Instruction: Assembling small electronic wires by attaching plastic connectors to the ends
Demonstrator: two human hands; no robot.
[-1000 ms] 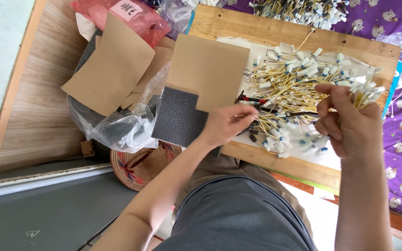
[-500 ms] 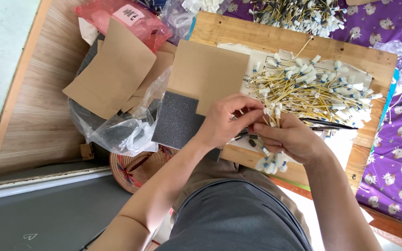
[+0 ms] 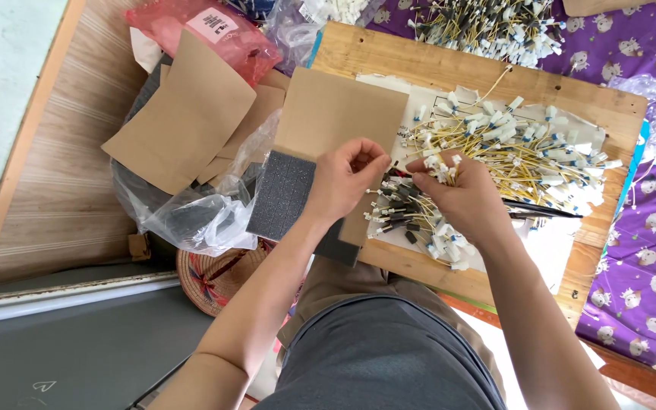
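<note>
Bare wooden board (image 3: 389, 64) beyond cable pile (image 3: 525, 156); cardboard sheet (image 3: 339, 114) leftward.

A pink plastic bag (image 3: 214, 30), brown cardboard sheets (image 3: 184, 114) and a woven basket (image 3: 218, 277) lie left.

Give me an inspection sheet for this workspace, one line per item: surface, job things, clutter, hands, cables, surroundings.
Surface: wooden board with a white sheet under the parts.
Job's things: pile of yellow wires with white connectors; dark-wired bundle beneath the hands.
Clutter: brown card pieces, grey foam pad, clear plastic bag, red bag.
Hands: left hand pinches near the bundle; right hand grips a bunch of connector wires.
Cables: second heap of wires at the top edge.
Surroundings: purple patterned cloth, wood floor, woven basket.
</note>
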